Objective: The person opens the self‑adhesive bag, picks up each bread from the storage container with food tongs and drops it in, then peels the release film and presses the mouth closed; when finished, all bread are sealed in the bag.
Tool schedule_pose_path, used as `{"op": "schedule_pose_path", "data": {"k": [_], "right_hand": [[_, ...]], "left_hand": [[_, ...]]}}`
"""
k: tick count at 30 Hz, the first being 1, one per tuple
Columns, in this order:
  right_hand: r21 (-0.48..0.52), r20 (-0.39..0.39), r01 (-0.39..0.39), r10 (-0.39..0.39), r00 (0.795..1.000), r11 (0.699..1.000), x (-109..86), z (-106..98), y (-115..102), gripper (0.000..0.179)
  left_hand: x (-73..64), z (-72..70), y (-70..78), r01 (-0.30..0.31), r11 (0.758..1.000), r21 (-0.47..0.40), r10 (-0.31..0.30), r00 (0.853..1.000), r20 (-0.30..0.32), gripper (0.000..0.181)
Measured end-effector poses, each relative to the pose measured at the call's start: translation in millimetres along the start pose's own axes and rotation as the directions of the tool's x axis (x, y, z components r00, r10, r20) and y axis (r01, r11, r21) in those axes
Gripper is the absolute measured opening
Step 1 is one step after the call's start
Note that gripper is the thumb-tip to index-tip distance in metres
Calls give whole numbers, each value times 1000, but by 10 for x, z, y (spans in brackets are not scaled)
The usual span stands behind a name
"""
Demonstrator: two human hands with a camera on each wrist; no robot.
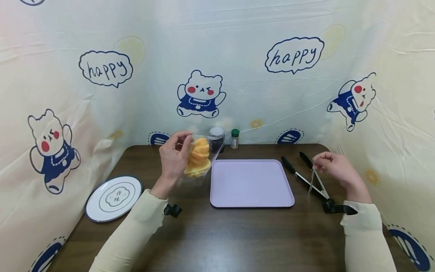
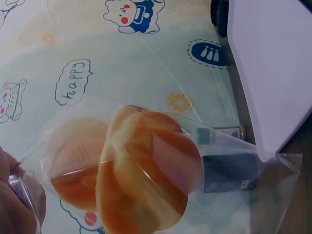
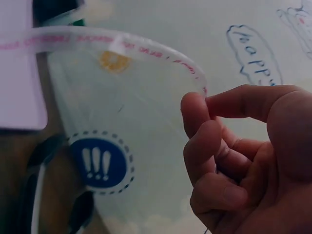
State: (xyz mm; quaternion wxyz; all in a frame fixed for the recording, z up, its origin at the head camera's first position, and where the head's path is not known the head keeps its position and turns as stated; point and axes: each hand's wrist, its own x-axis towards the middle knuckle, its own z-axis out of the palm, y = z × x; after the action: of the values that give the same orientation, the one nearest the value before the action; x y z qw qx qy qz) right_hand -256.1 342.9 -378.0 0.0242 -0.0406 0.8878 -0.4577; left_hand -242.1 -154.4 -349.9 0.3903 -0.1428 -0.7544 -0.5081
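Note:
My left hand (image 1: 173, 158) pinches a clear plastic bag (image 2: 280, 183) by its edge, holding it up left of the lilac tray (image 1: 251, 183). Inside the bag are bread rolls: in the left wrist view, a ridged golden roll (image 2: 141, 170) in front of a smoother round bun (image 2: 75, 165). Over on the right, my right hand (image 1: 334, 168) pinches a thin clear strip (image 3: 131, 46) with pink printing between thumb and fingertip. The strip dangles beneath that hand in the head view. Black-handled metal tongs (image 1: 300, 177) lie on the table just left of the right hand.
A white plate (image 1: 96, 206) with a dark rim and printed characters is at the table's left edge. Behind the tray stand a dark jar (image 1: 216, 143) with a white lid and a small green-capped bottle (image 1: 235, 140). A printed curtain (image 1: 244, 94) surrounds the brown table (image 1: 238, 238).

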Motion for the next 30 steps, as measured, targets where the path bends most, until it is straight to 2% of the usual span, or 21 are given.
{"op": "schedule_pose_path", "data": {"k": [7, 14, 19, 24, 30], "right_hand": [[-152, 63, -53, 64, 996, 987, 191, 173, 382, 35], [-263, 30, -155, 168, 985, 952, 344, 287, 646, 31], [-311, 9, -193, 206, 979, 930, 356, 333, 689, 29], [-308, -12, -214, 222, 975, 927, 340, 329, 690, 26], [-328, 10, -208, 224, 975, 922, 345, 307, 712, 33]], "left_hand": [[-2, 0, -2, -4, 1000, -1, 4, 1000, -1, 18], [-7, 28, 24, -11, 1000, -7, 11, 1000, -4, 14], [-4, 29, 17, -4, 1000, 1, 4, 1000, 7, 16], [-5, 26, 8, -8, 1000, 2, 8, 1000, 17, 17], [-12, 30, 2, -5, 1000, 14, 5, 1000, 21, 18]]}}
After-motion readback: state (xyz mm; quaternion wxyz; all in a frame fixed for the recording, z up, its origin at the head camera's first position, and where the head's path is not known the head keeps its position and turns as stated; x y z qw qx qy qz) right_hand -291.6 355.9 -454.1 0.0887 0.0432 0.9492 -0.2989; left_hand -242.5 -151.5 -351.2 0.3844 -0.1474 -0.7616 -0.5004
